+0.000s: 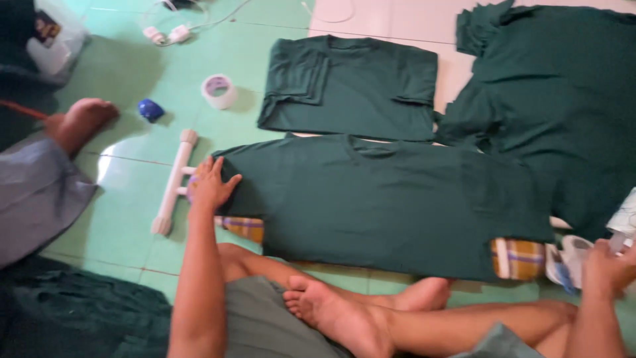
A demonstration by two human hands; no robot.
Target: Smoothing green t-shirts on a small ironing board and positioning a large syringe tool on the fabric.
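While the dark green cotton T-shirt (pixel 391 199) lay spread flat on the pale green tiled floor (pixel 126 192) over a checked cloth-covered board (pixel 520 258), I judged the folding barely begun: one folded green shirt (pixel 348 86) lay just beyond, and a heap of unfolded green shirts (pixel 556 99) waited at right. My left hand (pixel 211 185) lay flat, grip released, fingers spread on the shirt's left edge beside a white plastic pipe frame (pixel 173 182). My right hand (pixel 606 268) curled at a white object, and I could not tell whether its grip was clenched.
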